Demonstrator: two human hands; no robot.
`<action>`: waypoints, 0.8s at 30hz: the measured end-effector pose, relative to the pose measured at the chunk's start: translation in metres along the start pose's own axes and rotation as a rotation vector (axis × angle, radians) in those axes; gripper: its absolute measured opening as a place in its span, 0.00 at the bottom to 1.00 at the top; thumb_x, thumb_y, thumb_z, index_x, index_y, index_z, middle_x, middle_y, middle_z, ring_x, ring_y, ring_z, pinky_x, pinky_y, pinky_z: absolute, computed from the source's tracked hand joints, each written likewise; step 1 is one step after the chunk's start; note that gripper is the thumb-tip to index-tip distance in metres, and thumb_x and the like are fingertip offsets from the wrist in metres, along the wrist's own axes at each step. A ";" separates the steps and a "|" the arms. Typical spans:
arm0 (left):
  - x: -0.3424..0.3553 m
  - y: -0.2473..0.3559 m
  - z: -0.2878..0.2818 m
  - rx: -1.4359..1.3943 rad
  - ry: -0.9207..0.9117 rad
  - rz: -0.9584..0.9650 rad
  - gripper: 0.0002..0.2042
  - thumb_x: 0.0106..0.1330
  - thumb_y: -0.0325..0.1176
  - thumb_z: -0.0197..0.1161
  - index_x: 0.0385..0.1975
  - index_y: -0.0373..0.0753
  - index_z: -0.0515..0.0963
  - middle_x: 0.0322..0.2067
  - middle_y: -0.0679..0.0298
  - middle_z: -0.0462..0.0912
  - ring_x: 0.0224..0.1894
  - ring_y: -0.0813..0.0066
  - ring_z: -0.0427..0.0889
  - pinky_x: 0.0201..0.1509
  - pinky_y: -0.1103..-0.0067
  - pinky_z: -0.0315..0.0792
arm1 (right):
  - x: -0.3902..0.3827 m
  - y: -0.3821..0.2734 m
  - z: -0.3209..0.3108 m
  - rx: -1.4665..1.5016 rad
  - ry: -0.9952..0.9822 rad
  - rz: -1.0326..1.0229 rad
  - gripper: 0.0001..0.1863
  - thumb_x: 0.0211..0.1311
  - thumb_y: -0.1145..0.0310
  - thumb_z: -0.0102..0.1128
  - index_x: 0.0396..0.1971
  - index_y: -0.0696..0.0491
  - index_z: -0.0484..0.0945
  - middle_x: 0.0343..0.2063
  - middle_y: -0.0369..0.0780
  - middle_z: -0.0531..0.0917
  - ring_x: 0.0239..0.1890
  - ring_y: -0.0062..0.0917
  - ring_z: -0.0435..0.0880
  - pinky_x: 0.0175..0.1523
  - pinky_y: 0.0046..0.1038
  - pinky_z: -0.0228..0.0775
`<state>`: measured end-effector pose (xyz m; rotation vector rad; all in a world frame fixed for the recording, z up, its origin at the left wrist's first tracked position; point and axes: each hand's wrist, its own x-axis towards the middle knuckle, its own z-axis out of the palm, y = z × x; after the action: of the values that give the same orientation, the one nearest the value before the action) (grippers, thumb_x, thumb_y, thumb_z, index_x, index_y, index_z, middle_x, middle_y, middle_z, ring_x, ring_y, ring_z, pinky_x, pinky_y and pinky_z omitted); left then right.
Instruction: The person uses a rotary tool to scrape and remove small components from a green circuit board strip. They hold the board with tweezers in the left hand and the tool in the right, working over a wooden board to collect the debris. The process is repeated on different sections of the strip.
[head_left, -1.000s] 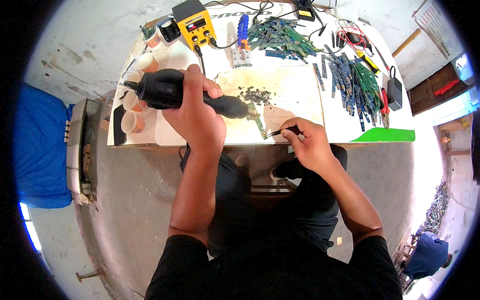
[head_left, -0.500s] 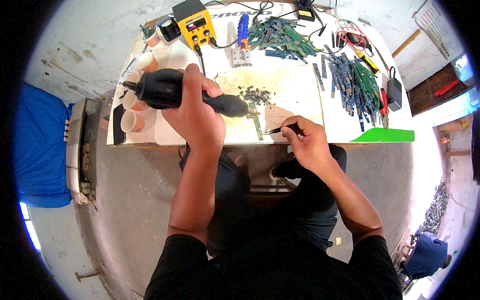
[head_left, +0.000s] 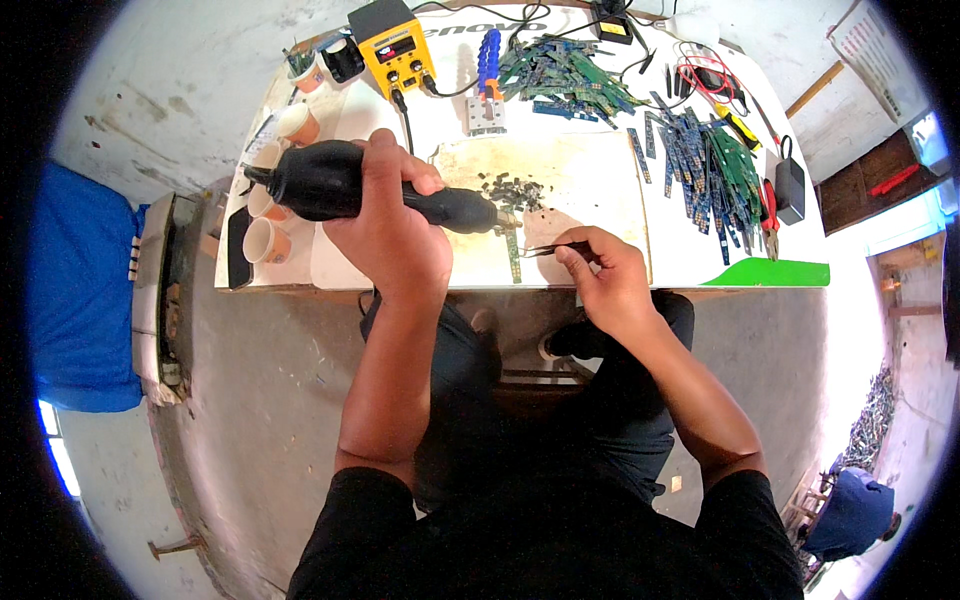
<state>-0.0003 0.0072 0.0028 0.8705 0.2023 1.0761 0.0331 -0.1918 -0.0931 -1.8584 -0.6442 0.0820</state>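
My left hand [head_left: 395,220] is wrapped around a black hot air gun [head_left: 318,180], its metal nozzle over the upper end of a narrow green circuit board strip [head_left: 514,262]. The strip lies on a stained pale work sheet [head_left: 590,165] near the table's front edge. Pinched in my right hand [head_left: 610,275] is a pair of dark tweezers [head_left: 560,247]. Its tips point left and sit apart, just right of the strip. Behind the nozzle lies a scatter of small black chips [head_left: 520,194]. The gun hides the strip's upper end.
A yellow soldering station [head_left: 392,55] stands at the back left, above several paper cups [head_left: 266,242] and a phone [head_left: 238,248]. Heaps of circuit board strips [head_left: 565,75] lie at the back and right. Pliers [head_left: 769,215] and a black adapter [head_left: 790,190] are at the right edge.
The tweezers' tips have risen slightly away from the strip's lower end and spread apart. The strip now lies straighter toward the table edge. The hot air gun has hardly moved.
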 end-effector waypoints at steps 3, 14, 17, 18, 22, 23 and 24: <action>0.001 0.001 0.001 -0.018 0.018 0.006 0.07 0.63 0.23 0.64 0.29 0.38 0.71 0.15 0.65 0.73 0.17 0.76 0.73 0.26 0.77 0.72 | 0.000 -0.003 0.001 -0.060 -0.014 -0.043 0.05 0.64 0.75 0.63 0.37 0.60 0.80 0.30 0.49 0.83 0.30 0.37 0.84 0.36 0.29 0.74; 0.004 0.000 -0.002 -0.038 0.013 -0.009 0.07 0.63 0.23 0.64 0.27 0.39 0.72 0.16 0.66 0.74 0.17 0.77 0.73 0.26 0.77 0.72 | -0.006 -0.013 -0.003 -0.084 -0.067 -0.119 0.05 0.62 0.77 0.64 0.37 0.59 0.80 0.32 0.49 0.84 0.32 0.41 0.85 0.38 0.33 0.77; 0.003 0.000 -0.003 -0.020 0.005 -0.002 0.07 0.63 0.23 0.64 0.27 0.39 0.72 0.16 0.65 0.75 0.17 0.77 0.73 0.26 0.78 0.72 | -0.008 -0.014 -0.014 -0.118 -0.109 -0.204 0.06 0.60 0.78 0.64 0.37 0.59 0.81 0.35 0.48 0.84 0.36 0.41 0.85 0.42 0.33 0.78; 0.004 0.000 -0.004 -0.016 -0.008 0.008 0.07 0.63 0.23 0.64 0.28 0.39 0.72 0.16 0.65 0.75 0.16 0.77 0.73 0.26 0.78 0.73 | -0.010 -0.011 -0.017 -0.125 -0.131 -0.245 0.06 0.59 0.78 0.64 0.37 0.58 0.81 0.36 0.47 0.84 0.38 0.41 0.85 0.43 0.33 0.78; 0.004 -0.002 -0.005 -0.013 -0.020 0.018 0.07 0.64 0.23 0.64 0.29 0.38 0.72 0.15 0.65 0.75 0.16 0.77 0.73 0.26 0.78 0.73 | -0.019 -0.007 -0.022 -0.188 -0.193 -0.344 0.09 0.57 0.79 0.64 0.38 0.57 0.81 0.39 0.45 0.84 0.43 0.40 0.84 0.46 0.33 0.78; 0.004 -0.002 -0.005 -0.018 -0.018 0.016 0.06 0.64 0.23 0.64 0.30 0.38 0.72 0.15 0.65 0.75 0.16 0.77 0.73 0.26 0.78 0.73 | -0.021 -0.006 -0.021 -0.195 -0.198 -0.378 0.09 0.56 0.79 0.64 0.39 0.57 0.81 0.39 0.45 0.84 0.43 0.40 0.84 0.46 0.34 0.79; 0.004 -0.001 -0.004 -0.023 -0.016 0.013 0.06 0.64 0.23 0.64 0.30 0.38 0.71 0.15 0.65 0.75 0.16 0.77 0.73 0.26 0.78 0.73 | -0.023 -0.004 -0.020 -0.203 -0.202 -0.411 0.10 0.55 0.79 0.64 0.39 0.57 0.82 0.39 0.45 0.84 0.43 0.40 0.84 0.46 0.34 0.79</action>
<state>-0.0002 0.0122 0.0002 0.8608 0.1707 1.0816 0.0192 -0.2187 -0.0876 -1.8860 -1.2006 -0.0685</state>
